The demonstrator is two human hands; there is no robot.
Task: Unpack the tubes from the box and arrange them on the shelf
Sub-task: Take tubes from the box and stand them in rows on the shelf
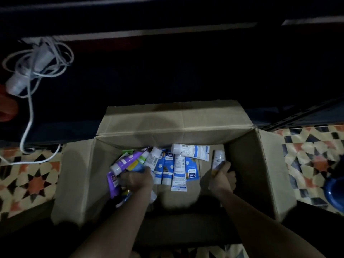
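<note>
An open cardboard box (173,125) stands on the floor below me, with several tubes lying on its bottom. Blue and white tubes (178,170) lie side by side in the middle, and a white tube (191,150) lies crosswise behind them. A purple tube (124,162) lies at the left. Both my hands are inside the box. My left hand (137,180) grips among the tubes at the left; which tube it holds is hidden. My right hand (222,178) grips a pale tube (217,159), its cap pointing away from me.
A dark shelf unit (167,34) rises behind the box, its boards barely lit. A coil of white cable with a plug block (37,60) hangs at the upper left. Patterned floor tiles (31,179) flank the box. A blue basin (335,190) sits at the right edge.
</note>
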